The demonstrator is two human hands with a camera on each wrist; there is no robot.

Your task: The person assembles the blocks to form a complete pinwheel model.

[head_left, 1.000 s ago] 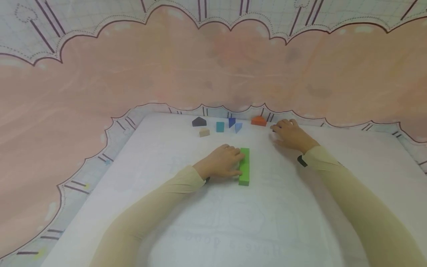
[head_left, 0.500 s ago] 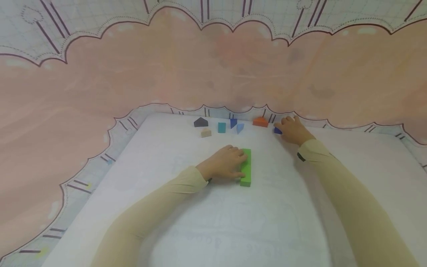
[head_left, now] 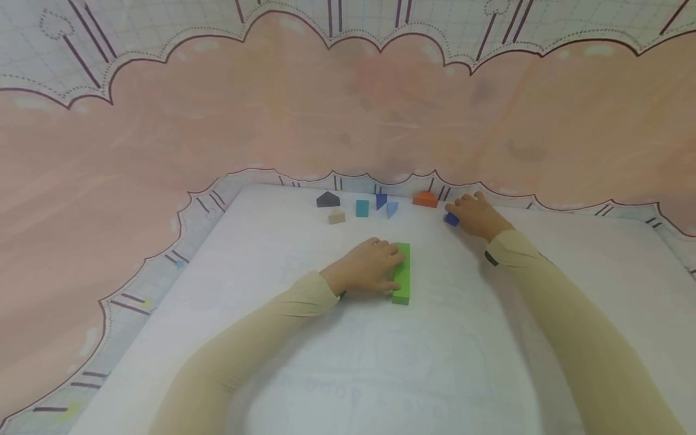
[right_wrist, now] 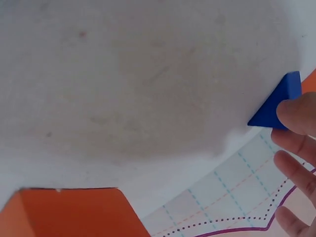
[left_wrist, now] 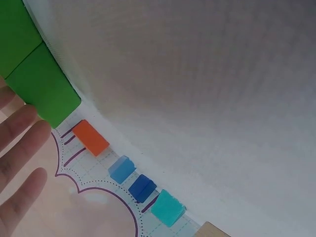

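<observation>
My left hand [head_left: 363, 266] lies against the left side of a long green bar [head_left: 401, 273], its fingers on the upper part and thumb lower down. A seam in the left wrist view shows two green blocks [left_wrist: 45, 84] end to end; the fingers [left_wrist: 22, 143] there are nearly straight. Farther off to the right, my right hand [head_left: 478, 216] pinches a small dark blue triangular block [head_left: 452, 219]. In the right wrist view the thumb presses the triangle's [right_wrist: 271, 111] face, the index finger is behind it and the other fingers are spread loosely.
Along the table's [head_left: 304, 374] far edge stand a dark grey block [head_left: 328, 200], a wooden block [head_left: 336, 217], a teal block [head_left: 362, 208], two blue blocks [head_left: 381, 200] and an orange block [head_left: 425, 199]. Another orange block [right_wrist: 79, 212] shows close in the right wrist view.
The blue triangular block, mostly hidden by my right hand at first, now shows beyond the fingertips, slightly nearer and turned. My left hand stays on the green bar.
</observation>
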